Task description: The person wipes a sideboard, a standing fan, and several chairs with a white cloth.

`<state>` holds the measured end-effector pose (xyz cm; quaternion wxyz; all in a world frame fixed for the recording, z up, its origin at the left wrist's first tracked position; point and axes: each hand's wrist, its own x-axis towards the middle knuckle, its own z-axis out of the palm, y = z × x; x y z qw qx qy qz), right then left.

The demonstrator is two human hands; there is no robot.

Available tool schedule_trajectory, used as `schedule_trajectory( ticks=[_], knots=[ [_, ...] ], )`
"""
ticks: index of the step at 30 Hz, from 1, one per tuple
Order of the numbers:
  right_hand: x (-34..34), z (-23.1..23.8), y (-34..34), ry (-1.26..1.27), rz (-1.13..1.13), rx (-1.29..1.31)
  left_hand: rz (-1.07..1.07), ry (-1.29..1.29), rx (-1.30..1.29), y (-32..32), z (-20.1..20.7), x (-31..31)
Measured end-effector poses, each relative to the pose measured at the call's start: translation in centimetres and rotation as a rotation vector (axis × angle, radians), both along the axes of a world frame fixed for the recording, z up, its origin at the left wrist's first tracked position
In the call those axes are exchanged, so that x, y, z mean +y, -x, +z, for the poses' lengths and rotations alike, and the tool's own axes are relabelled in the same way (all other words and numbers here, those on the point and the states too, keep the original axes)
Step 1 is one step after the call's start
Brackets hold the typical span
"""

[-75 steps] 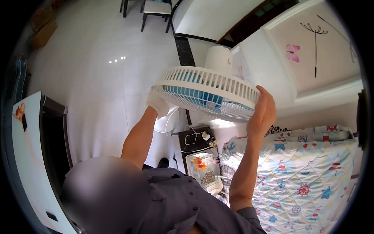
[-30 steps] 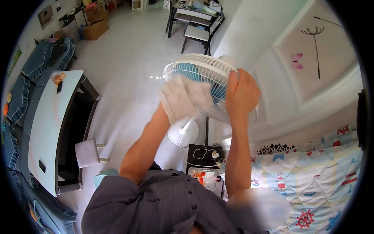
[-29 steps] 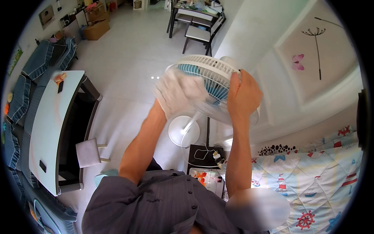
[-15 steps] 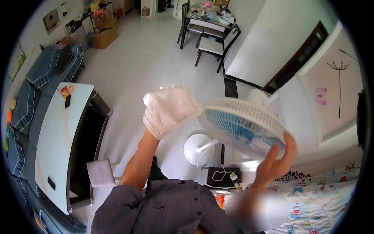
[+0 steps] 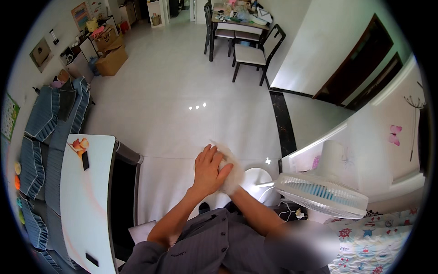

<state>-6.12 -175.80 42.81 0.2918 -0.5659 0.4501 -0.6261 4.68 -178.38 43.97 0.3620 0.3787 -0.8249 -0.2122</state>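
White cloth (image 5: 232,170), white-and-blue fan (image 5: 321,194)

The right hand (image 5: 230,176) – fingers hidden under the white cloth (image 5: 232,164) and left hand (image 5: 209,170).

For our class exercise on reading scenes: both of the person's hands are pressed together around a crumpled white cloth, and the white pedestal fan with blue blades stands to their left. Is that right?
Not quite. In the head view the white pedestal fan with blue blades stands to the person's right, not left. The rest holds: the left hand and right hand meet around the crumpled white cloth.

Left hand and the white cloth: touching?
Touching. The head view shows the left hand laid over the white cloth, fingers pressed against it, with the cloth bunched between both hands in front of the chest.
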Motion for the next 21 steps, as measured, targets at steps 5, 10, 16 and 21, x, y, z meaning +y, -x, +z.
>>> schedule_trajectory(
  ticks=[5, 10, 16, 21],
  knots=[
    [-7.8, -4.3, -0.8, -0.189, 0.159, -0.051, 0.271, -0.038, -0.208, -0.8, 0.3, -5.6],
    [-17.5, -7.9, -2.4, -0.034, 0.349, 0.545, 0.322, -0.214, -0.372, -3.3, -1.1, -13.6],
    [-28.3, -4.9, 2.3, -0.142, 0.464, 1.153, 0.320, -0.361, -0.198, -3.4, -2.7, -20.8],
    [-35.9, -5.3, 9.4, -0.474, 0.450, 1.038, 0.262, -0.501, -0.311, -2.0, -5.6, -26.6]
  ],
)
